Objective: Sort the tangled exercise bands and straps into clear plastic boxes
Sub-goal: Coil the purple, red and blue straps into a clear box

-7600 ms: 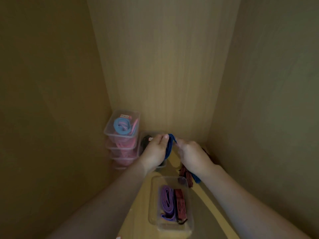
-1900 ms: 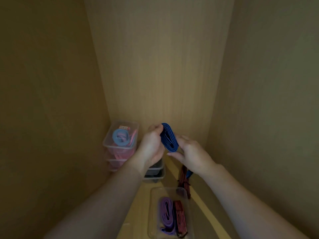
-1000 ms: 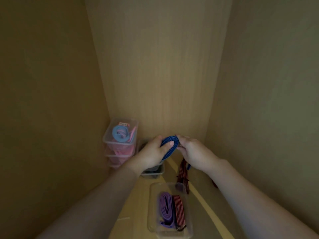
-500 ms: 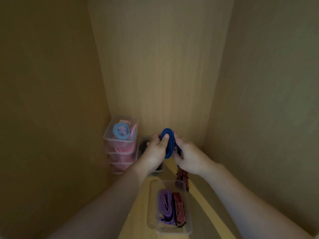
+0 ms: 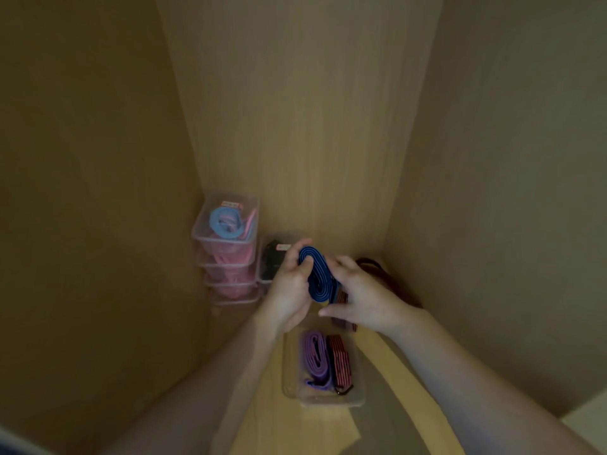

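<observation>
1. Wooden cabinet walls [image 5: 295, 126] close round a dim shelf.
2. At mid-frame, the left hand [image 5: 290, 292] and right hand [image 5: 366, 302] both grip a coiled blue strap [image 5: 317, 274].
3. Just below, a clear box [image 5: 290, 366] holds a purple strap [image 5: 313, 359] and a red strap [image 5: 341, 361].
4. Stacked boxes [image 5: 226, 257] stand left of centre.

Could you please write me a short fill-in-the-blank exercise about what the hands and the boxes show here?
1. The left hand and the right hand together hold a coiled band whose colour is dark ____.
2. In the open box nearest the camera, a red striped strap lies beside a ____ band.
3. The light blue band lies in the ____ box of the stack on the left.

Missing words: blue; purple; top.
</observation>
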### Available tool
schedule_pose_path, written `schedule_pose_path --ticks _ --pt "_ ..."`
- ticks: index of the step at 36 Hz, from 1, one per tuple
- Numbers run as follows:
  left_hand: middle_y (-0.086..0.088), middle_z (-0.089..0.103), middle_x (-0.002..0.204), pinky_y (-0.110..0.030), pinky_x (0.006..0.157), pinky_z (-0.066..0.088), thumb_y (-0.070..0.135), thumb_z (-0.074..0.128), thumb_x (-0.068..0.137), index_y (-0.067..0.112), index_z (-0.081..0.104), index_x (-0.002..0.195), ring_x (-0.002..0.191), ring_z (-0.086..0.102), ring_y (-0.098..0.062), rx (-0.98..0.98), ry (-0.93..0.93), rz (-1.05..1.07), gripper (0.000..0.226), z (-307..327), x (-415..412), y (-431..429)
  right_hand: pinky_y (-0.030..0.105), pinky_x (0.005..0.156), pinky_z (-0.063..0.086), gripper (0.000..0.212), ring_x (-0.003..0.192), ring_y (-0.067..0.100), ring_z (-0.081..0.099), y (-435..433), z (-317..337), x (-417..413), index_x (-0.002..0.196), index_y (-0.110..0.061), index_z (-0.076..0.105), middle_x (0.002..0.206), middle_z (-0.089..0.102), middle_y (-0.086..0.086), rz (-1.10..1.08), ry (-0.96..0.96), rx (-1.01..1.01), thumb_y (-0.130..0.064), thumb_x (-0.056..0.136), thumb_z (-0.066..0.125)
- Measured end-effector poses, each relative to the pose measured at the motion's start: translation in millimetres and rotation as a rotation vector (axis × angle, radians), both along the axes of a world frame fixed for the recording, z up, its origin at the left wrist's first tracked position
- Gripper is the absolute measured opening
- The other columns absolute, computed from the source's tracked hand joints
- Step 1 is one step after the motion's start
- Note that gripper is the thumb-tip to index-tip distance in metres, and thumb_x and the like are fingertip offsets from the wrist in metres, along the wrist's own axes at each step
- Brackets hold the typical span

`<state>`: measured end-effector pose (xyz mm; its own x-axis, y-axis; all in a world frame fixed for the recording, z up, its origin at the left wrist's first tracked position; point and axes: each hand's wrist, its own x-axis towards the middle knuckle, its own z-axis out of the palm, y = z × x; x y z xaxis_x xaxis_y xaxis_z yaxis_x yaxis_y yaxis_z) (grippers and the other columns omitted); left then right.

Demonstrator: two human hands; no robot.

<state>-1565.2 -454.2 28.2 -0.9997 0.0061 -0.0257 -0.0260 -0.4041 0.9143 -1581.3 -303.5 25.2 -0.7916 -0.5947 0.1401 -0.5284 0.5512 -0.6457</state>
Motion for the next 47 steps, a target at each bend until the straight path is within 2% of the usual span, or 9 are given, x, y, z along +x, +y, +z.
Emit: schedule_pose_path --ticks 5,9,16,24,28,35,40,44,47 --pt "-0.01 0.055 0.107 -0.03 0.08 0.053 0.006 0.037 0.103 0.015 0.046 0.121 0.095 0.058 -0.018 0.026 0.002 0.02 0.023 -13.2 15.9 0.9 0.027 0.107 0.04 0.088 0.129 0.008 0.045 -0.1 -17.9 13.3 0.146 -0.016 0.038 0.14 0.048 -0.005 -0.059 0.075 -0.04 -0.032 0.072 0.083" --pt "-0.01 0.056 0.107 -0.04 0.095 0.048 0.001 0.045 0.098 0.014 0.05 0.112 0.1 0.056 -0.021 -0.031 0.005 0.006 0.019 -34.5 31.5 -1.9 0.015 0.086 0.047 0.082 0.116 0.006 0.052 3.0 -35.6 33.1 0.144 -0.019 0.039 0.133 0.047 -0.014 -0.085 -0.031 -0.088 -0.019 0.073 0.082" --pt "-0.013 0.066 0.105 -0.034 0.087 0.051 -0.002 0.066 0.085 0.014 0.056 0.101 0.095 0.062 -0.021 -0.409 0.027 0.035 0.024 -66.3 55.3 -10.6 0.026 0.1 0.048 0.082 0.124 0.013 0.045 13.8 -70.9 60.1 0.145 -0.019 0.035 0.132 0.029 -0.006 -0.085 -0.247 -0.07 -0.007 0.077 0.078" --pt "-0.004 0.065 0.086 -0.012 0.054 0.046 0.0 0.065 0.087 0.006 0.057 0.105 0.063 0.063 0.003 -0.525 -0.067 0.005 0.021 -66.7 64.2 -18.6 0.031 0.102 0.043 0.09 0.116 0.012 0.047 8.0 -77.1 65.1 0.146 -0.021 0.033 0.128 0.044 -0.002 0.108 -0.214 0.169 -0.047 0.073 0.078" --pt "-0.01 0.064 0.092 -0.016 0.06 0.05 0.003 0.059 0.092 -0.002 0.057 0.115 0.075 0.062 -0.01 -0.621 -0.112 -0.05 0.023 -62.4 53.5 -24.4 0.013 0.089 0.044 0.076 0.104 -0.009 0.051 6.1 -74.3 64.6 0.147 -0.025 0.027 0.123 0.052 -0.011 0.156 -0.289 0.1 -0.026 0.085 0.071" --pt "-0.012 0.065 0.099 -0.017 0.065 0.051 0.008 0.053 0.097 -0.001 0.06 0.114 0.082 0.061 -0.014 -0.788 -0.095 -0.102 0.021 -63.2 29.0 -20.3 0.029 0.083 0.05 0.053 0.091 0.006 0.06 6.8 -78.8 48.0 0.125 -0.028 0.054 0.097 0.065 -0.011 0.022 -0.2 0.074 -0.029 0.078 0.077" --pt "-0.007 0.069 0.094 -0.037 0.082 0.054 0.012 0.056 0.096 0.011 0.067 0.101 0.086 0.065 -0.019 -0.941 -0.114 -0.099 0.013 -77.2 17.6 -14.2 0.028 0.08 0.049 0.048 0.091 0.01 0.06 9.4 -82.3 39.7 0.122 -0.026 0.059 0.099 0.066 -0.009 -0.006 -0.149 0.182 -0.035 0.077 0.077" --pt "-0.007 0.072 0.097 -0.025 0.075 0.049 0.017 0.06 0.092 0.006 0.071 0.105 0.087 0.067 -0.021 -1.194 -0.04 -0.087 0.02 -85.7 16.5 -11.8 0.03 0.086 0.046 0.051 0.101 0.014 0.055 8.9 -91.4 36.9 0.121 -0.021 0.062 0.108 0.062 -0.002 -0.027 -0.088 0.243 -0.04 0.076 0.076" --pt "-0.011 0.07 0.1 -0.031 0.082 0.05 0.02 0.067 0.088 0.002 0.065 0.108 0.092 0.065 -0.026 -1.317 -0.012 -0.055 0.028 -88.3 18.0 -11.1 0.029 0.1 0.036 0.054 0.117 0.018 0.041 7.8 -98.1 34.9 0.126 -0.016 0.062 0.116 0.048 0.002 -0.061 -0.076 0.32 -0.046 0.081 0.07"
